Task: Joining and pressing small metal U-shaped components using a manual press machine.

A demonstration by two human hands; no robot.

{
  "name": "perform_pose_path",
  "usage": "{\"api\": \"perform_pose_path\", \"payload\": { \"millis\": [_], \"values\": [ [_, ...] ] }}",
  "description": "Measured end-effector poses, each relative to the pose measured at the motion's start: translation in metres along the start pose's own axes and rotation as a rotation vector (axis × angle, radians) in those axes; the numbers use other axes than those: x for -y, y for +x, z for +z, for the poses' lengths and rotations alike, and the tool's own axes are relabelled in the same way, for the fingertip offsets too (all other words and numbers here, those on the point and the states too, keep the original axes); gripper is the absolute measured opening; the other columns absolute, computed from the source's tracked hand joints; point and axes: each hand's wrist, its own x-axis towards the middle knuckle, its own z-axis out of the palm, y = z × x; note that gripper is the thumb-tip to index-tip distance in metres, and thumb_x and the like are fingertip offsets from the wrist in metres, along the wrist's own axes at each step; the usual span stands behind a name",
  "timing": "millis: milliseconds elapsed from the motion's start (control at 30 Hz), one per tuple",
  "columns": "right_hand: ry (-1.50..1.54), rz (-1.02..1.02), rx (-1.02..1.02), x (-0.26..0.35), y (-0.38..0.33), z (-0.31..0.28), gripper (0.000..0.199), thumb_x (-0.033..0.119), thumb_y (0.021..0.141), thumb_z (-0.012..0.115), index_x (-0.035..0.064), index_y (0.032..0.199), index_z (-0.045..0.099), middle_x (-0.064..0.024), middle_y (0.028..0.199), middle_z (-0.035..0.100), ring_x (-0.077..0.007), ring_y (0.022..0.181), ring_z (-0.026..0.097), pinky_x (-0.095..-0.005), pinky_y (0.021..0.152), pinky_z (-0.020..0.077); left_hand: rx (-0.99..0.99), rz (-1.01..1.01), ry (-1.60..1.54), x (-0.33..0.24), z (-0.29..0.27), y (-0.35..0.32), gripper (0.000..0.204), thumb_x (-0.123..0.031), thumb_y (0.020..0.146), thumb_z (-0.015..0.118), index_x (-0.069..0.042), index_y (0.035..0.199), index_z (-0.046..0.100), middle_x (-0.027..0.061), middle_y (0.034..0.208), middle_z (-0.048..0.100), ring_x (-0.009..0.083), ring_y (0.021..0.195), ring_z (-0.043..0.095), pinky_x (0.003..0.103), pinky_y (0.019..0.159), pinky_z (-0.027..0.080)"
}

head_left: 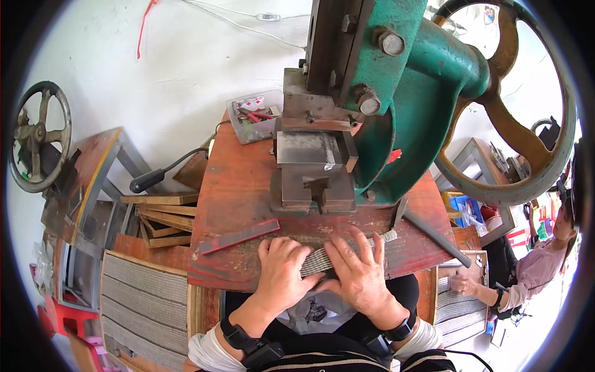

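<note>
Grey ribbed metal strips (347, 251), stacked in a bundle, lying along the near edge of the worn red surface (235, 192), pinned flat under both hands. Left hand (282, 273) pressed palm-down over the bundle's left end, fingers curled onto it. Right hand (359, 273) spread over the middle, fingers splayed, pressing rather than clenching; right end of the bundle poking out beyond the fingertips. Red flat bar (240, 235) just left of the hands, tilted. Green press (409, 93) with its steel die block (310, 167) behind. Possibly more strips in the wooden tray (144, 304) at lower left.
</note>
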Motion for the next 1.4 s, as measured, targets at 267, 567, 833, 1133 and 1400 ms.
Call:
{"api": "perform_pose_path", "payload": {
  "millis": [267,567,833,1133,1400],
  "values": [
    [0.329,-0.037,-0.072,-0.011,0.007,-0.004,0.058,0.017,0.069,0.075,0.0055,0.123,0.058,-0.0104,0.118,0.061,-0.0332,0.116,0.050,-0.0485,0.096,0.0377,0.016,0.000,0.024,-0.003,-0.004,-0.003,0.047,-0.028,0.058,0.086,-0.006,0.095,0.066,0.0053,0.094,0.060,0.0284,0.098,0.052,0.046,0.093,0.032],
    [0.639,0.043,-0.132,-0.026,0.005,0.010,0.052,0.003,0.072,0.072,0.0038,0.123,0.058,-0.0137,0.113,0.063,-0.0361,0.109,0.053,-0.0451,0.094,0.0433,0.077,0.091,0.187,-0.020,0.002,0.012,0.047,-0.035,0.064,0.082,-0.003,0.094,0.063,0.0091,0.093,0.057,0.0277,0.094,0.053,0.043,0.083,0.039],
    [0.640,0.210,-0.370,-0.050,-0.018,0.010,0.030,-0.001,0.075,0.070,0.0025,0.104,0.065,-0.0143,0.104,0.064,-0.0361,0.101,0.057,-0.0418,0.088,0.0479,-0.074,-0.127,-0.358,-0.013,0.003,0.008,0.042,-0.037,0.081,0.073,-0.001,0.096,0.059,0.0091,0.086,0.056,0.0249,0.078,0.053,0.038,0.070,0.044],
    [0.624,0.158,-0.401,-0.048,-0.015,0.011,0.025,-0.001,0.073,0.071,0.0012,0.097,0.065,-0.0134,0.098,0.065,-0.0346,0.096,0.058,-0.0412,0.083,0.0487,-0.020,-0.727,-2.194,-0.009,-0.017,0.005,0.061,-0.059,0.093,0.046,-0.001,0.103,0.060,0.0064,0.079,0.050,0.0193,0.072,0.044,0.032,0.068,0.038],
    [0.611,0.136,-0.427,-0.046,-0.015,0.013,0.022,-0.001,0.072,0.072,0.0009,0.093,0.065,-0.0131,0.095,0.065,-0.0333,0.092,0.059,-0.0401,0.081,0.0494,0.067,-0.705,-2.255,-0.012,-0.019,-0.004,0.061,-0.059,0.093,0.046,0.000,0.102,0.062,0.0066,0.079,0.050,0.0193,0.072,0.043,0.032,0.068,0.037]
  ]
}}
